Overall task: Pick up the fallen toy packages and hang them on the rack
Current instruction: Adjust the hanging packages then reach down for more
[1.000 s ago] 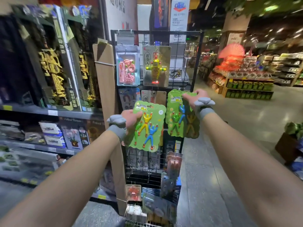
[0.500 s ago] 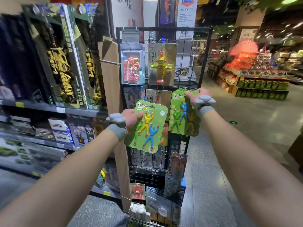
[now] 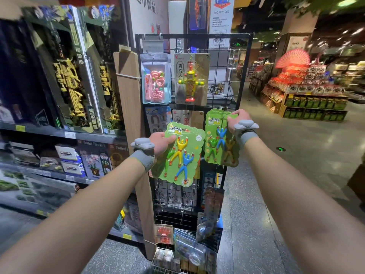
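A black wire grid rack (image 3: 243, 76) stands in front of me with toy packages on its hooks. My left hand (image 3: 161, 142) grips the left edge of a green card (image 3: 182, 155) with yellow, blue and green climbing figures, held in front of the rack's middle. My right hand (image 3: 238, 119) pinches the top right of a second green card (image 3: 218, 143) with blue, green and orange figures, pressed against the grid at a hook. Both wrists wear grey bands.
A pink toy pouch (image 3: 156, 80) and a yellow robot card (image 3: 190, 80) hang higher on the rack. More packages sit in a wire basket (image 3: 177, 262) at its foot. A wooden board (image 3: 130, 107) and boxed-toy shelves (image 3: 59, 135) flank the left; open aisle floor (image 3: 296, 165) lies right.
Both hands keep their cards near the same spots on the rack. My view has shifted slightly right and closer; the right card sits a little higher against the grid.
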